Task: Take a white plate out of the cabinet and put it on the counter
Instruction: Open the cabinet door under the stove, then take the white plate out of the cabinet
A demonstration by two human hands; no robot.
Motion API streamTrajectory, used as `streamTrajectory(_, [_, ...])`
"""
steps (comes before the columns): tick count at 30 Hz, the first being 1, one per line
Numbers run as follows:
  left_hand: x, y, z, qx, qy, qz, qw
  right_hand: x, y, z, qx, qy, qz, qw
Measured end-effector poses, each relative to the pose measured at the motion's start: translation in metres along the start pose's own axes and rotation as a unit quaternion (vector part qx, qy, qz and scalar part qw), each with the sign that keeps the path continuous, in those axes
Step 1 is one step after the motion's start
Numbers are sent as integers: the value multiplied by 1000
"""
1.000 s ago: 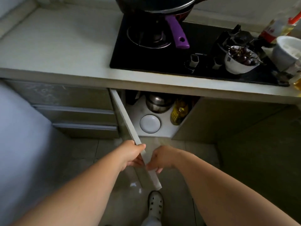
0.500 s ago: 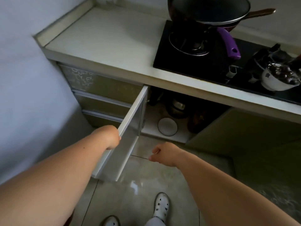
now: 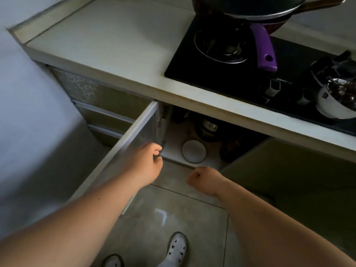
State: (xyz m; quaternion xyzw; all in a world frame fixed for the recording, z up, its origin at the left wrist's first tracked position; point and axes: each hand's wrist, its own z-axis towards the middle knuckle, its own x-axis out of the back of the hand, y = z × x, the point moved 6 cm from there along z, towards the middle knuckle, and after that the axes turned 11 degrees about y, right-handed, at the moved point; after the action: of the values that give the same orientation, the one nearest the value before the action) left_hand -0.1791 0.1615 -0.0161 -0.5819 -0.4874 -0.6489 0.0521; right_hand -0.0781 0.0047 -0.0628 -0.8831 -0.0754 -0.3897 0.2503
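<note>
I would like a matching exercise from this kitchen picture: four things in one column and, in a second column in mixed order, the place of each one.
Things:
1. white plate
2. pan with purple handle
3. bowl of dark fruit
4. left hand

Places:
A. on the stove's left burner
B. at the inner side of the open cabinet door
C. on the cabinet floor, below the counter
D. at the right end of the black cooktop

Pairs: 1-C, 2-A, 3-D, 4-B
</note>
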Motion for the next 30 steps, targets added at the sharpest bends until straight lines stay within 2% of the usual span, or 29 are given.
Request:
streamTrajectory(3, [-51, 3, 6, 65, -66, -49, 994, 11, 36, 21, -29, 9, 29, 999])
streamTrajectory(8, [-119, -12, 19, 93, -154, -24, 983, 7, 86, 64, -71, 32, 52, 996])
streamTrajectory(12, [-165, -36, 36, 122, -187, -22, 974, -9, 115, 101, -101, 27, 47, 993])
streamTrajectory(21, [-262, -86, 102, 120, -192, -24, 974, -79, 163, 211, -145, 59, 93, 983])
streamTrajectory(30, [-364, -148, 172, 134, -170, -38, 976, -169, 235, 344, -228, 114, 219, 942])
